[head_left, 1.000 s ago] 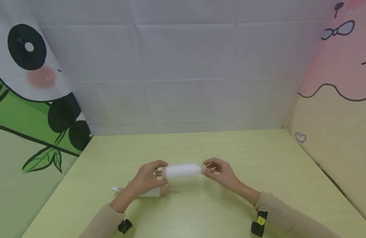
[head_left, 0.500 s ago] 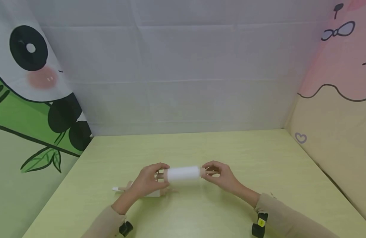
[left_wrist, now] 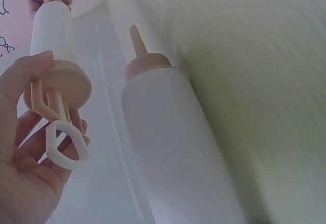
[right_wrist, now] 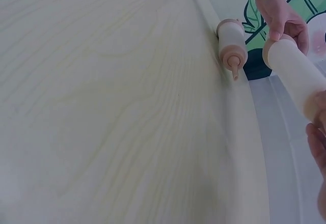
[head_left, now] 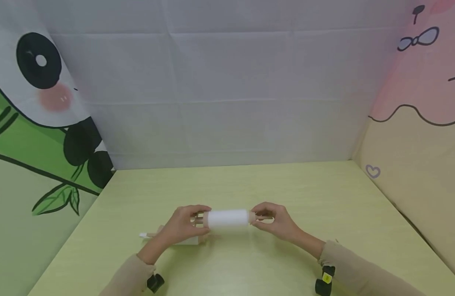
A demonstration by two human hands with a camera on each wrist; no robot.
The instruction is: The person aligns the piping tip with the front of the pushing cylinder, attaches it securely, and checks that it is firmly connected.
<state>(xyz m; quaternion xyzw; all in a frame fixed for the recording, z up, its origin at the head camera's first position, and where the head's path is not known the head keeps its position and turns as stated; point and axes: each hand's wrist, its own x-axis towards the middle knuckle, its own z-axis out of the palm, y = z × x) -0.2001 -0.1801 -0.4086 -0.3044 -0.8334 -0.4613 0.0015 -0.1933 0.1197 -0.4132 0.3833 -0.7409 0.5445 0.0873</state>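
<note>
Both of my hands hold a white syringe-like cylinder [head_left: 228, 218] level above the table. My left hand [head_left: 178, 225] grips the beige collar [left_wrist: 69, 81] at its left end, thumb on one side and fingers on the other. From that collar stick out beige rods and a white ring handle [left_wrist: 66, 145]. My right hand [head_left: 278, 222] pinches the beige nozzle cap [head_left: 252, 217] at the right end. A second, similar cylinder [left_wrist: 170, 132], with a pointed beige nozzle, lies on the table, partly hidden behind my left hand and forearm in the head view.
The pale wood-grain table [head_left: 227, 267] reaches back to a grey cloth wall [head_left: 227, 98]. Printed side panels stand left and right, with a panda on the left. Each sleeve cuff carries a black wrist camera [head_left: 155, 283].
The cylinder and both hands have dropped slightly in the head view. It now sits more level, its right end lower than before. Both hands keep their hold, and the second cylinder stays put.
</note>
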